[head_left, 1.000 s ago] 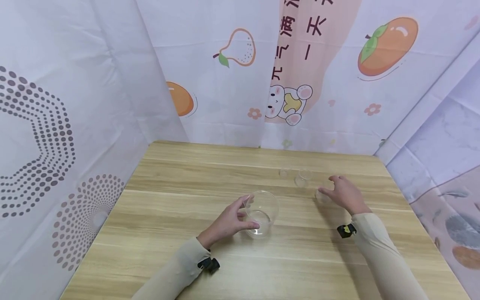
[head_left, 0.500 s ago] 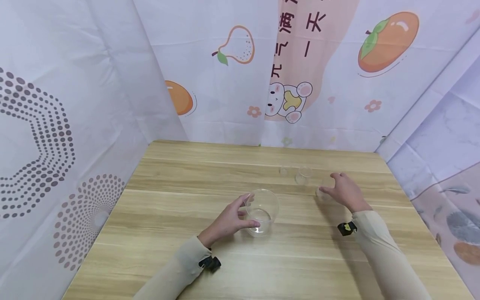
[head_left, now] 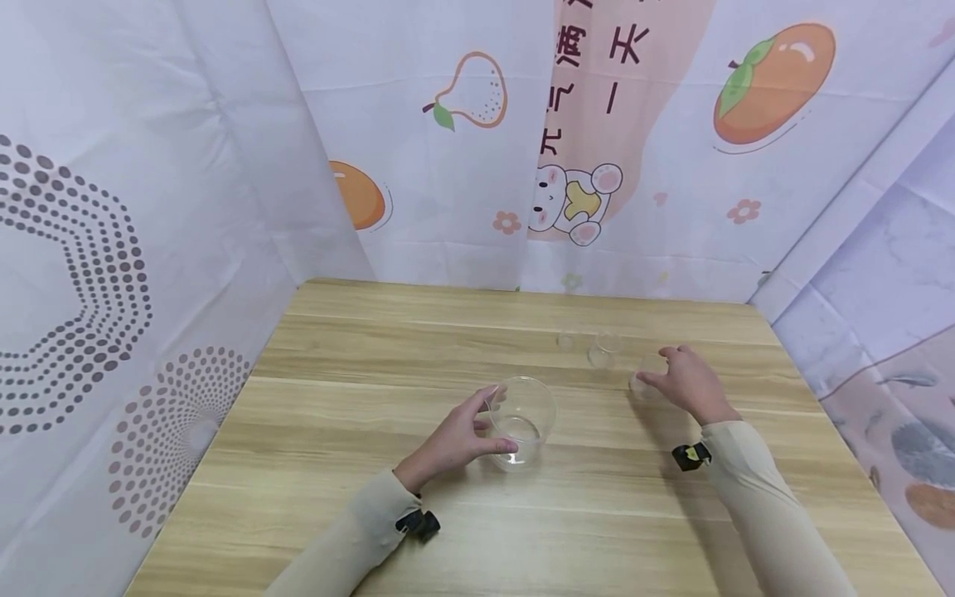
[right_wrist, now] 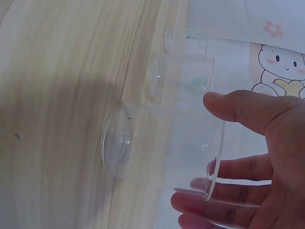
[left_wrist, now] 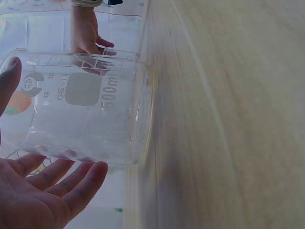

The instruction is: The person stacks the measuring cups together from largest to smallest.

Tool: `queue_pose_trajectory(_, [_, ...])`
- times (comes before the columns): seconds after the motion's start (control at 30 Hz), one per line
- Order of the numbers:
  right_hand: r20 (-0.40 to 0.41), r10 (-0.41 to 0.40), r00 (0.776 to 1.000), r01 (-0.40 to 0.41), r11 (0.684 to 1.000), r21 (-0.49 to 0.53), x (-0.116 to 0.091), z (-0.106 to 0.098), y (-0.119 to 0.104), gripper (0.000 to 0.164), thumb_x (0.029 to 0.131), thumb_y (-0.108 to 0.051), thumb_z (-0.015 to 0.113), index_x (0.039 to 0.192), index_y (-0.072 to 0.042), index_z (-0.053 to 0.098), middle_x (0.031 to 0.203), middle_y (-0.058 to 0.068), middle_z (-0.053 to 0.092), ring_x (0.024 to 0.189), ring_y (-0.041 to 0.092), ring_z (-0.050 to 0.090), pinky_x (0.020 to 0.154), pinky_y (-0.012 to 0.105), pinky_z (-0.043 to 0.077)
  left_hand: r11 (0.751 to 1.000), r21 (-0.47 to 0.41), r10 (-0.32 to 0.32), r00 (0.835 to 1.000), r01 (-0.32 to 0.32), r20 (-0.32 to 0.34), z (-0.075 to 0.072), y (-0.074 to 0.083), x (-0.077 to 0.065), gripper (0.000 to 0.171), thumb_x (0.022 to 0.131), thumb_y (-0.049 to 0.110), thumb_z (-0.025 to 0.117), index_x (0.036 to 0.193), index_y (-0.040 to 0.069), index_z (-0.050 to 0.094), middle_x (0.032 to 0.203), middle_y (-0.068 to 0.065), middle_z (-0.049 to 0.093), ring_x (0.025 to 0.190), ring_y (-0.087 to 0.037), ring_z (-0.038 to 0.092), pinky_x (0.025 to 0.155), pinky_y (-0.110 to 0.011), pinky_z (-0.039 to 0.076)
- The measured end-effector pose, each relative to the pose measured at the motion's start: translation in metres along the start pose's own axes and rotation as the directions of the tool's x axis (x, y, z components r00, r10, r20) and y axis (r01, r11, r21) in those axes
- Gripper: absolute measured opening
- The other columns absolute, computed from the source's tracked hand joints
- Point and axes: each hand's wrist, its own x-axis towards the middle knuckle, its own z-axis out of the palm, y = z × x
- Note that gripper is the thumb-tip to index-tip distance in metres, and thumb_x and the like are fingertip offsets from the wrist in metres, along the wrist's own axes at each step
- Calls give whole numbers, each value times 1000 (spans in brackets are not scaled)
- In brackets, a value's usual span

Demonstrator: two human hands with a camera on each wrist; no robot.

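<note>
On the table (head_left: 358, 323), the big beaker (head_left: 528, 414) is clasped round its wall by the left hand (head_left: 453, 435), probably for steadiness. Right of it, the medium beaker (right_wrist: 157, 145) is gripped near its rim by the right hand (head_left: 692, 385), the base left unobstructed. On the far side, the small beaker (right_wrist: 183, 76) and, left of that, the tiny beaker (right_wrist: 188, 43) are untouched.

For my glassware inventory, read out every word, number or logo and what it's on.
"500ml": beaker in left hand
"GG-17", globe logo: same beaker; two characters blurred
"元气满", "一天": curtain; top characters cut off
Other three vessels: none readable
Right wrist patch: unreadable
</note>
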Motion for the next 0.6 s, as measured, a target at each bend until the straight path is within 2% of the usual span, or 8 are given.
queue_pose_trajectory(0.6, [-50, -16, 999, 18, 999, 43, -1, -4, -1, 70, 90, -40, 67, 127, 18, 50, 127, 43, 48, 112, 56, 50, 94, 65, 44, 1000, -1, 4, 1000, -4, -1, 1, -3, 1, 90, 79, 33, 81, 152, 16, 31, 152, -12, 42, 130, -39, 51, 105, -50, 48])
